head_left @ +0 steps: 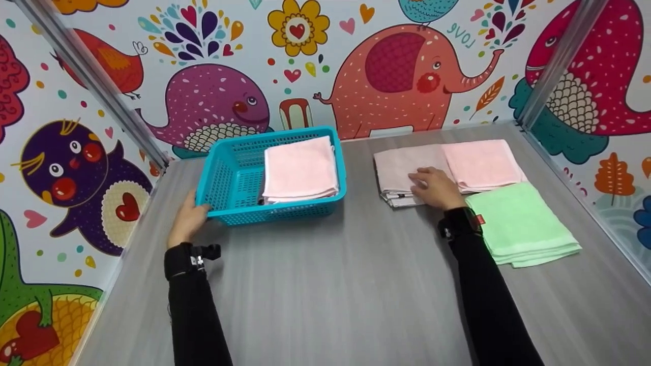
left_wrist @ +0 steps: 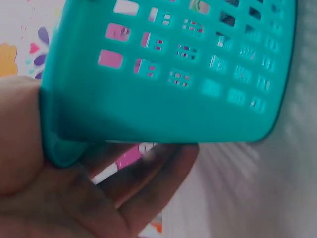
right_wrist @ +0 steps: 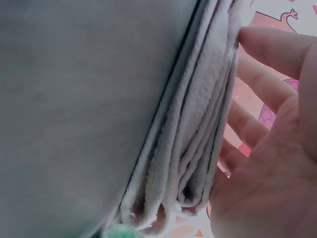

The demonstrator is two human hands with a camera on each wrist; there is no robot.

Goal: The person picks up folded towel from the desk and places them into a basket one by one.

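Grey tbl [head_left: 315, 284] w/ bskt [head_left: 274, 213], towels [head_left: 524, 223]; cartoon-print walls [head_left: 315, 76], silvery posts [head_left: 558, 66].

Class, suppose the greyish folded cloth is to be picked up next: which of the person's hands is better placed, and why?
Probably the right hand: it touches the greyish folded cloth, while the left hand is farther off, at the left end of the blue basket, which it holds.

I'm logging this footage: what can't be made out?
Head view: whatever the pink cloth hides in the blue basket.
Head view: the patterned edge under the grey cloth, its design too small.
Left wrist view: the rest of the basket, cut off by the top edge.
Right wrist view: the green patch, cut off by the bottom edge.
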